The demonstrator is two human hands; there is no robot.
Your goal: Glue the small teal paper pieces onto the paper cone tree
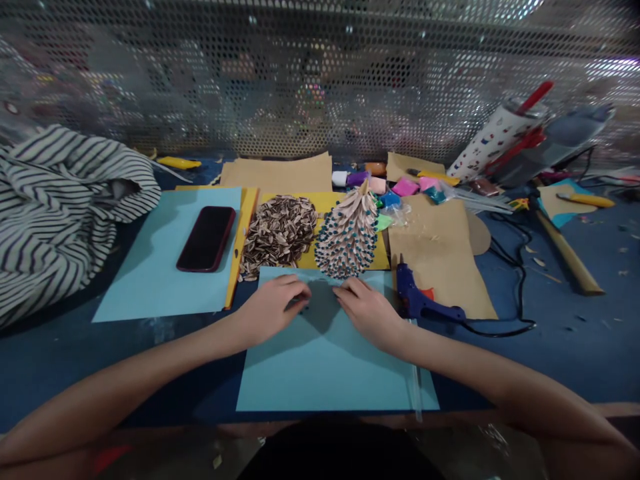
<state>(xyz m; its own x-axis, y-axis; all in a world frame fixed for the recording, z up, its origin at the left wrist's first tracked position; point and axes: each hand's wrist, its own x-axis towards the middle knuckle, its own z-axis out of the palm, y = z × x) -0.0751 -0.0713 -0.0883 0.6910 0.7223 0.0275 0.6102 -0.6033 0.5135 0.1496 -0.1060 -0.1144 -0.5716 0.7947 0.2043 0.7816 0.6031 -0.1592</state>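
Note:
Both my hands are over a light blue sheet of paper point(330, 380). My left hand point(273, 307) is curled with thumb and forefinger close together; anything between them is too small to make out. Facing it, my right hand point(370, 310) has its fingertips pressed together, with no recognisable thing showing in them. Just beyond the fingers rests a cone-shaped craft piece point(347, 233) covered in pale, overlapping seed-like pieces with blue-green tips. A heap of striped sunflower seeds point(280, 233) lies to its left. Close to my right hand is a blue glue gun point(413, 293) on its side.
A phone point(207, 239) lies on blue paper at left, near a striped cloth point(65, 213). Brown paper point(435, 247), colourful small packets point(405, 187), a hammer point(570, 253) and a patterned tumbler point(495, 140) occupy the right. A perforated metal panel point(280, 80) stands behind.

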